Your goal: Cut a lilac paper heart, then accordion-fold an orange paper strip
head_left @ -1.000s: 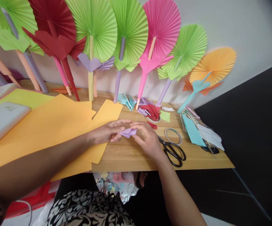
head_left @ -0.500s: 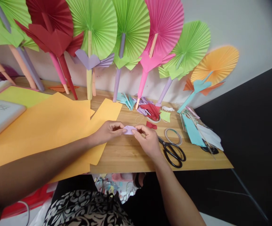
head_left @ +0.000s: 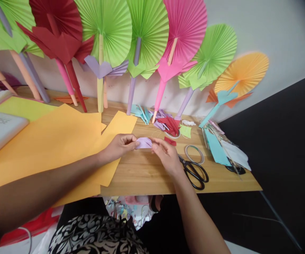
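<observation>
Between my hands is a small folded piece of lilac paper (head_left: 144, 143), held up over the wooden table. My left hand (head_left: 121, 146) pinches its left end between thumb and fingers. At the right end, my right hand (head_left: 166, 151) grips it with thumb and forefinger. Black-handled scissors (head_left: 194, 173) lie just right of my right wrist, beside a roll of tape (head_left: 194, 154). A small folded red paper (head_left: 170, 141) rests behind my right hand.
Large orange paper sheets (head_left: 62, 141) cover the table's left, with a pale slab-like device (head_left: 1, 132) on them. Pleated paper fans, such as a pink one (head_left: 185, 28), lean on the wall. Folded red papers (head_left: 170, 125) and a packet with blue paper (head_left: 217, 146) lie at the right.
The lilac paper has turned slightly, and more of its face shows, with creases visible. My right fingers have shifted on its right end. The left hand has moved a little left and up.
</observation>
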Demonstrator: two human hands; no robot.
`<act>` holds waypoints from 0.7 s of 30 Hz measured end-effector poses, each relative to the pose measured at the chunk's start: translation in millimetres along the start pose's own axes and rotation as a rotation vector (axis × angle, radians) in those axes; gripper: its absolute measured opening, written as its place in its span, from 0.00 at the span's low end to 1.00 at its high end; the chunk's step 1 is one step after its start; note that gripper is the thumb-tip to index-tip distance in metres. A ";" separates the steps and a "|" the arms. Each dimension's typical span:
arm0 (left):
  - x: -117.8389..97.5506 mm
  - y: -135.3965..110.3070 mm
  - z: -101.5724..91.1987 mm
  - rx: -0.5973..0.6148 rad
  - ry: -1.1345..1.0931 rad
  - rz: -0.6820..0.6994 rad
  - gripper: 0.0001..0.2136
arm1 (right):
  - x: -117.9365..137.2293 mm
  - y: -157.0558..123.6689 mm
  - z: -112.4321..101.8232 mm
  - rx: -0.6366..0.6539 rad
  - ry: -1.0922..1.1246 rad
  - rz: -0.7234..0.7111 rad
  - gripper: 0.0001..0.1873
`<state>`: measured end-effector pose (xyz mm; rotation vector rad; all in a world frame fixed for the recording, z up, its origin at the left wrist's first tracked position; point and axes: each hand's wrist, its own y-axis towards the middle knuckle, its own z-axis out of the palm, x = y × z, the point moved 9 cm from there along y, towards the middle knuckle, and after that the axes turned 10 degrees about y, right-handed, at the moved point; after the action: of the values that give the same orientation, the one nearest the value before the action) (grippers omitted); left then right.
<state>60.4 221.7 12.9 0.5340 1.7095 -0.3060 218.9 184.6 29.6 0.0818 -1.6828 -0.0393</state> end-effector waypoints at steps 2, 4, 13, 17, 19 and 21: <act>-1.7 -0.4 0.7 0.006 -0.011 0.009 0.16 | -2.9 -1.4 7.7 0.030 -0.012 0.038 0.16; -2.5 -0.4 1.4 0.013 -0.016 0.013 0.16 | -3.6 -2.7 10.5 0.016 -0.052 0.052 0.13; 4.5 1.7 3.7 0.031 0.033 -0.035 0.18 | 5.0 -2.5 2.7 -0.091 -0.099 0.011 0.17; 0.9 1.3 -0.6 -0.022 0.016 -0.017 0.20 | 4.2 -2.1 2.2 -0.079 -0.082 0.013 0.16; -0.5 0.7 -2.2 -0.036 0.003 -0.007 0.21 | 3.1 -2.0 2.1 -0.066 -0.061 0.017 0.16; 0.3 0.2 -3.4 -0.042 0.002 -0.008 0.22 | 2.1 -1.9 1.4 -0.057 -0.050 0.018 0.16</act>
<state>57.6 223.5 13.3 0.4967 1.7163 -0.2746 217.4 182.5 31.5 0.0229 -1.7306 -0.0766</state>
